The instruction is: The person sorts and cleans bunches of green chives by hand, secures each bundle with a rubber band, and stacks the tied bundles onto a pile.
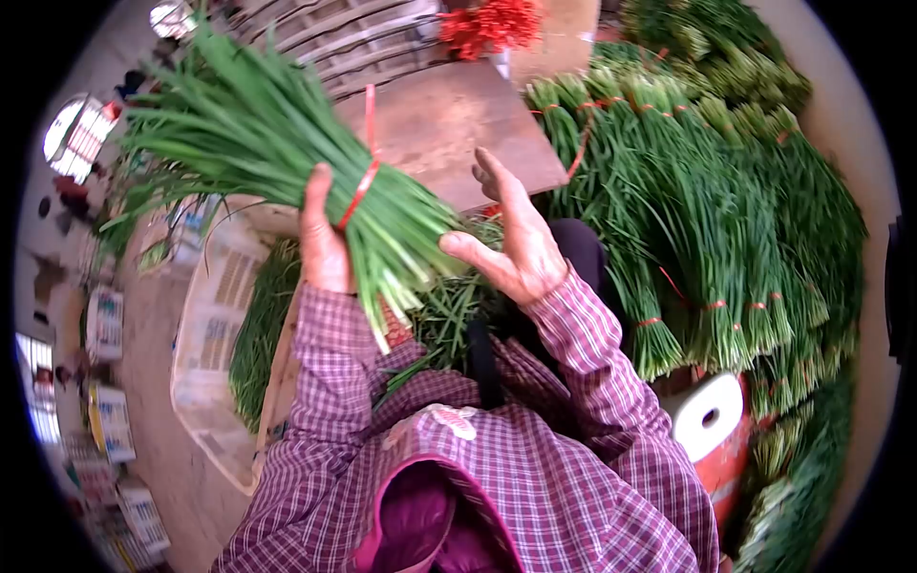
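A large bunch of green chives [277, 143], bound with a red tie [359, 191], is held up in front of me. Its leafy ends point to the upper left and its pale stem ends to the lower right. My left hand [325, 239] grips it from underneath near the tie, thumb up along the side. Close to the stem ends is my right hand [516, 244], fingers apart and palm turned toward the bunch; the thumb tip is at the stems, but whether it touches cannot be told. Loose chives [444, 320] lie on my lap below.
A wooden board [449, 124] stands ahead, with red ties [492, 27] beyond it. At the left is a white plastic crate [205, 334] with chives inside. Many tied chive bunches [669, 191] are piled on the right, near a white roll [707, 417].
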Motion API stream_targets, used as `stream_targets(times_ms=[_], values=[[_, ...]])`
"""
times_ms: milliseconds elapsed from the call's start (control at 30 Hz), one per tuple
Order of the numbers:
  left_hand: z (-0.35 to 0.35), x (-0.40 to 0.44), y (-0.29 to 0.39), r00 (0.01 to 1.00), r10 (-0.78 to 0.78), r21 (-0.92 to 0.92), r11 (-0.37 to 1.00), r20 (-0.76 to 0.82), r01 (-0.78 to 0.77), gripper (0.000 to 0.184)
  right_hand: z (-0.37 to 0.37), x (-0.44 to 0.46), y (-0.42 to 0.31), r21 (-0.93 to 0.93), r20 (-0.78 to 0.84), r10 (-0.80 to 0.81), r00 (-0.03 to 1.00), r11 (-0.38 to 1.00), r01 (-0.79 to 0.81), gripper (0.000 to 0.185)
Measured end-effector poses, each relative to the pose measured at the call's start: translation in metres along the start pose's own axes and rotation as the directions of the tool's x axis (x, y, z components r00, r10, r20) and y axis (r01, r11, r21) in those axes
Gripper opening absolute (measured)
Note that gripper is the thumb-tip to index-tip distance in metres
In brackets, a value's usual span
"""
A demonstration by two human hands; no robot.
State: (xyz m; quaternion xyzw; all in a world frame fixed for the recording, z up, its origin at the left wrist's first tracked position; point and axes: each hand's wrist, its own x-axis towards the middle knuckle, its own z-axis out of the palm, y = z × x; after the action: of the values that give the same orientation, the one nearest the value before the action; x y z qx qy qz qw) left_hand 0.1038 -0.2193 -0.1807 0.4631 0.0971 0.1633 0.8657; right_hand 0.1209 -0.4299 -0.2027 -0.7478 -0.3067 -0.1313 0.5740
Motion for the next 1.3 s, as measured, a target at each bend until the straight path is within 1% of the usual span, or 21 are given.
stream_targets(times_ms=[33, 100, 167, 200, 267, 333, 400, 433, 500, 567, 633, 700, 733, 767, 833, 900, 933, 1067, 1167, 1233, 1300], values=[[-0.026, 0.020, -0.012, 0.996, 0.088, 0.024, 0.996, 0.022, -0.088, 0.080, 0.004, 0.000, -0.013, -0.019, 0.008, -0.031, 0.999, 0.999, 0.031, 0.104], [-0.016, 0.016, -0.008, 0.976, 0.219, 0.036, 0.975, 0.019, -0.219, 0.071, 0.017, 0.000, -0.029, -0.216, 0.013, -0.075, 0.997, 0.973, 0.076, 0.109], [-0.015, 0.016, -0.009, 0.971, 0.240, -0.013, 0.971, 0.011, -0.240, 0.062, 0.037, -0.001, -0.031, -0.352, 0.056, -0.099, 0.994, 0.929, 0.112, 0.126], [-0.015, 0.016, -0.009, 0.982, 0.190, -0.057, 0.980, -0.008, -0.190, 0.059, 0.048, -0.001, -0.033, -0.393, 0.074, -0.069, 0.995, 0.915, 0.093, 0.127], [-0.014, 0.015, -0.010, 0.983, 0.184, -0.121, 0.975, -0.013, -0.184, 0.058, 0.064, -0.002, -0.029, -0.462, 0.079, -0.033, 0.996, 0.884, 0.066, 0.125], [-0.015, 0.014, -0.008, 0.983, 0.183, -0.156, 0.970, -0.022, -0.185, 0.058, 0.068, -0.001, -0.020, -0.459, 0.091, -0.010, 0.996, 0.887, 0.050, 0.122], [-0.015, 0.010, -0.003, 0.967, 0.249, -0.084, 0.964, -0.049, -0.252, 0.058, 0.066, 0.002, -0.014, -0.420, 0.126, 0.028, 0.992, 0.907, 0.028, 0.114], [-0.017, 0.011, -0.003, 0.967, 0.248, -0.084, 0.964, -0.053, -0.252, 0.058, 0.066, 0.004, -0.006, -0.359, 0.144, 0.026, 0.989, 0.933, 0.027, 0.112], [-0.020, 0.012, -0.004, 0.958, 0.265, -0.082, 0.958, -0.111, -0.274, 0.057, 0.070, 0.008, 0.009, -0.361, 0.156, -0.014, 0.988, 0.930, 0.070, 0.112], [-0.021, 0.012, 0.000, 0.951, 0.289, -0.041, 0.955, -0.106, -0.295, 0.057, 0.077, 0.008, 0.017, -0.343, 0.164, -0.023, 0.986, 0.936, 0.079, 0.110], [-0.018, 0.008, 0.006, 0.890, 0.439, 0.062, 0.898, -0.122, -0.435, 0.057, 0.078, 0.007, 0.010, -0.314, 0.176, -0.021, 0.984, 0.946, 0.077, 0.107], [-0.022, 0.011, 0.011, 0.870, 0.466, 0.098, 0.885, -0.164, -0.456, 0.057, 0.067, 0.008, -0.002, -0.314, 0.090, -0.097, 0.991, 0.942, 0.120, 0.096], [-0.023, 0.010, 0.014, 0.849, 0.504, 0.102, 0.863, -0.156, -0.494, 0.057, 0.060, 0.010, -0.015, -0.261, 0.086, -0.028, 0.996, 0.964, 0.049, 0.075], [-0.023, 0.010, 0.016, 0.829, 0.540, 0.105, 0.841, -0.145, -0.530, 0.057, 0.058, 0.010, -0.020, -0.308, 0.056, -0.003, 0.998, 0.951, 0.021, 0.053], [-0.023, 0.010, 0.019, 0.817, 0.556, 0.094, 0.831, -0.151, -0.548, 0.059, 0.058, 0.013, -0.033, -0.127, 0.150, 0.183, 0.972, 0.978, -0.165, 0.040], [-0.025, 0.012, 0.020, 0.799, 0.579, 0.117, 0.815, -0.159, -0.567, 0.060, 0.075, 0.011, -0.027, -0.236, 0.107, 0.048, 0.993, 0.971, -0.021, 0.036], [-0.025, 0.011, 0.020, 0.799, 0.579, 0.118, 0.815, -0.163, -0.567, 0.060, 0.082, 0.012, -0.028, -0.277, 0.141, 0.116, 0.983, 0.958, -0.073, 0.035], [-0.031, 0.011, 0.022, 0.802, 0.570, 0.080, 0.821, -0.181, -0.565, 0.060, 0.096, 0.015, -0.024, -0.205, 0.136, 0.109, 0.985, 0.976, -0.080, 0.023], [-0.039, 0.013, 0.028, 0.780, 0.596, 0.104, 0.802, -0.192, -0.588, 0.060, 0.091, 0.012, -0.012, -0.301, 0.086, -0.010, 0.996, 0.953, 0.036, 0.014], [-0.044, 0.011, 0.039, 0.771, 0.598, 0.086, 0.799, -0.218, -0.595, 0.060, 0.080, 0.001, -0.001, -0.336, 0.094, 0.053, 0.994, 0.942, -0.018, 0.016], [-0.057, 0.013, 0.050, 0.755, 0.601, 0.122, 0.796, -0.261, -0.592, 0.061, 0.066, -0.013, 0.018, -0.517, 0.213, 0.143, 0.966, 0.856, -0.013, 0.016]])
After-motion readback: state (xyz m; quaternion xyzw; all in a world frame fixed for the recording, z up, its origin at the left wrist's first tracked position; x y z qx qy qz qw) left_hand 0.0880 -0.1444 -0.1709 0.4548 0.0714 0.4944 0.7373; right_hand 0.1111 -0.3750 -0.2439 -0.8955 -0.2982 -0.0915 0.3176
